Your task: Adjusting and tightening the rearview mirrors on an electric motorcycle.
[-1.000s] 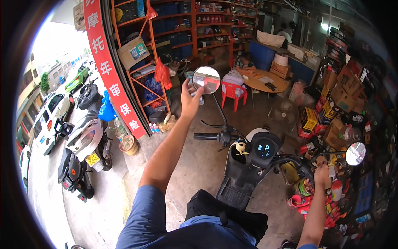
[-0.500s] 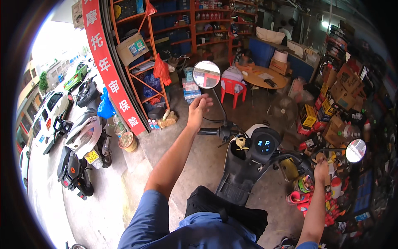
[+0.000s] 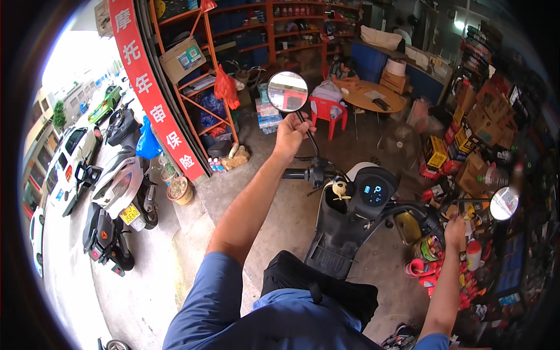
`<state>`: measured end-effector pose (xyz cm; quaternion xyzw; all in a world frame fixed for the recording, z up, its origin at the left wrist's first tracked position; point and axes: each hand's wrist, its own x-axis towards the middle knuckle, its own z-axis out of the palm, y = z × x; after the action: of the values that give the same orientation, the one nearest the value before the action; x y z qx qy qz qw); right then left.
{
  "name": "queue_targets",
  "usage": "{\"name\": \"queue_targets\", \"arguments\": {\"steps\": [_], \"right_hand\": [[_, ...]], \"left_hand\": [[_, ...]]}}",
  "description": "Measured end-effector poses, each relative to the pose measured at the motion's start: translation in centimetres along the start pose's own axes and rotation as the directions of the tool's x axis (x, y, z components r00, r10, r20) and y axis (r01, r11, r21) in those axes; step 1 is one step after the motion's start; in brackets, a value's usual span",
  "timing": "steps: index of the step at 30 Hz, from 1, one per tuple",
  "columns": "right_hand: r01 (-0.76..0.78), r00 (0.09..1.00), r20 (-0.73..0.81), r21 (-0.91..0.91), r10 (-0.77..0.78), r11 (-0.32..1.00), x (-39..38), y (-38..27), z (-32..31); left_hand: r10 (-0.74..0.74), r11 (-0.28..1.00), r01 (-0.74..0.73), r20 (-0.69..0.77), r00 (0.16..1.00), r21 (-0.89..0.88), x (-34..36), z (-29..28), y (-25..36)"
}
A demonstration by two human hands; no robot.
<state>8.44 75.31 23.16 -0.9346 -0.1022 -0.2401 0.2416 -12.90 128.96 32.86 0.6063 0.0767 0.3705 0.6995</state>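
Note:
My left hand (image 3: 293,134) is closed on the stem of the round left mirror (image 3: 287,88) of a scooter (image 3: 341,233), just below the mirror head. My right hand (image 3: 454,232) is wrapped round the right handlebar grip, near the round right mirror (image 3: 504,204). The left grip (image 3: 293,173) is free beneath my left forearm. A small cream-yellow figure (image 3: 340,188) hangs in front of the seat, beside the dark dashboard (image 3: 371,188) with its lit display.
Orange shelving (image 3: 272,32), a red chair (image 3: 331,119) and a person (image 3: 344,69) at a round table (image 3: 382,105) are ahead. Boxes and clutter (image 3: 484,116) crowd the right. Parked scooters (image 3: 111,192), cars (image 3: 70,151) and potted plants (image 3: 181,189) stand left, by a red sign (image 3: 151,99).
My left hand left the mirror head, passed open beside the stem and now grips it. The left mirror sits higher in view, along with much of the scene. My right hand stays on the grip.

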Motion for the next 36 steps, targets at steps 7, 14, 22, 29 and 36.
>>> {"name": "queue_targets", "arguments": {"steps": [7, 14, 22, 29, 36], "right_hand": [[-0.036, 0.999, 0.024, -0.014, 0.036, 0.999, 0.0, -0.5, -0.4], [-0.015, 0.999, 0.029, -0.016, 0.015, 1.000, -0.2, -0.7, -0.5], [-0.039, 0.999, 0.023, -0.025, 0.040, 0.999, -0.5, -0.1, -0.5], [-0.013, 1.000, 0.014, 0.025, 0.013, 1.000, -0.4, -1.0, -0.4], [0.008, 0.998, -0.062, -0.082, -0.013, 0.997, -1.2, -0.1, -1.4]], "left_hand": [[-0.044, 0.906, -0.049, 0.209, 0.977, 0.420, -3.0, -1.3, -3.7], [-0.228, 0.659, 0.063, 0.119, 0.966, 0.750, -5.4, -0.9, -4.5], [-0.021, 0.775, -0.197, 0.335, 0.942, 0.601, -7.1, -1.6, -2.6], [0.111, 0.218, -0.274, 0.256, 0.960, 0.937, -10.8, -9.4, -3.9], [0.256, 0.332, -0.222, 0.139, 0.957, 0.917, -12.3, -10.8, -8.4]]}}
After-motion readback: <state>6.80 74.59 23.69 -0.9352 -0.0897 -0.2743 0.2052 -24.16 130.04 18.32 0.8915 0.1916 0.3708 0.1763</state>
